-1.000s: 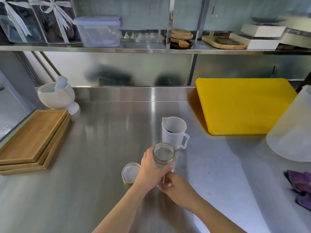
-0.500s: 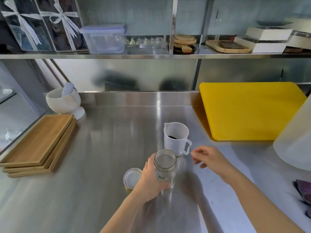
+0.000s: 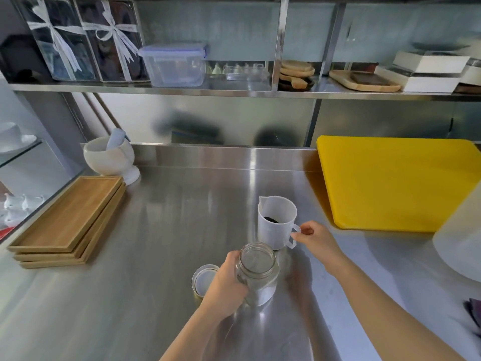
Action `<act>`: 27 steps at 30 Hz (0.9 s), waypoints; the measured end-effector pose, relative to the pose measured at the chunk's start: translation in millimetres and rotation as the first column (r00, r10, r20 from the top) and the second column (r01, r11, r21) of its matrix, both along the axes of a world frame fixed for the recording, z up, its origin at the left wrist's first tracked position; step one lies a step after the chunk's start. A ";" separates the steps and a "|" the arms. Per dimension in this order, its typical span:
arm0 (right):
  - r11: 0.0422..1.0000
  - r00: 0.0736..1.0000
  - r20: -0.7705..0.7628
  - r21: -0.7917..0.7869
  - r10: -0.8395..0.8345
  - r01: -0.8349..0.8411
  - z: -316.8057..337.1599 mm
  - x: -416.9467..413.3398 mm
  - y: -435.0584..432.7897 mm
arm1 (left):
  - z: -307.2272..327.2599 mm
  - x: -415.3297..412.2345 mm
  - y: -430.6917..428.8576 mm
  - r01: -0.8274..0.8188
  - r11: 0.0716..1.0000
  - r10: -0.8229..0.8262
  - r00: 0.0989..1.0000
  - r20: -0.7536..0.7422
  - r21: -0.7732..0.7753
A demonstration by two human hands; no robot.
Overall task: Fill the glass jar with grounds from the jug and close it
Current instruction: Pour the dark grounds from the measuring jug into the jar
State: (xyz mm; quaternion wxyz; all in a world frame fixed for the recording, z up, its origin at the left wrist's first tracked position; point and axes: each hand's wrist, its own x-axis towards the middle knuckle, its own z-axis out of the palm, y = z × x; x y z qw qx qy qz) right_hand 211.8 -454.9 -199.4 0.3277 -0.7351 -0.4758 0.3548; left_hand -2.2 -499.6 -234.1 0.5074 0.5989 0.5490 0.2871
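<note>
An empty clear glass jar [image 3: 260, 272] stands upright and uncapped on the steel counter. My left hand [image 3: 226, 282] is wrapped around its left side. The jar's lid [image 3: 204, 278] lies flat on the counter just left of that hand. Behind the jar stands a white plastic jug [image 3: 276, 220] with dark grounds at its bottom, spout to the back left and handle to the right. My right hand [image 3: 316, 239] touches the jug's handle with its fingertips curled at it; the jug still rests on the counter.
A yellow cutting board [image 3: 395, 181] lies at the back right, a large translucent container [image 3: 460, 238] at the right edge. Stacked wooden trays [image 3: 70, 220] and a white mortar with pestle [image 3: 109, 156] sit at the left. A shelf of boxes runs overhead.
My right hand left the jar, swung right and then forward to the jug's handle. My left hand kept its hold on the jar. The camera moved closer.
</note>
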 end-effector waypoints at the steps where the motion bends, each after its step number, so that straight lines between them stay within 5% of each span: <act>1: 1.000 1.000 0.013 -0.004 0.006 -0.006 -1.4 -1.4 1.6 | 0.6 -1.0 0.3 -0.003 1.000 0.003 1.000 0.012 -0.010; 6: 0.999 0.999 0.018 0.021 0.030 -0.030 -0.8 -1.0 6.0 | -4.8 -7.1 4.0 -0.039 0.999 0.039 0.999 -0.002 -0.002; 10: 0.991 0.982 -0.186 0.130 -0.015 0.039 2.0 0.2 1.4 | -10.2 -12.5 3.0 -0.113 0.993 0.114 0.990 -0.078 0.022; 17: 0.947 0.888 -0.453 0.247 -0.074 0.205 3.0 11.1 -11.1 | -1.4 -16.8 -0.9 -0.110 0.985 0.130 0.979 0.159 -0.130; 24: 0.969 0.843 -0.537 0.225 0.037 0.101 12.3 19.7 -29.0 | -11.7 -23.9 -3.5 -0.060 0.983 0.107 0.955 0.275 -0.174; 27: 0.936 0.839 -0.545 0.297 0.001 0.192 15.5 22.5 -36.2 | -20.1 -24.1 -5.3 -0.033 0.982 0.091 0.943 0.319 -0.184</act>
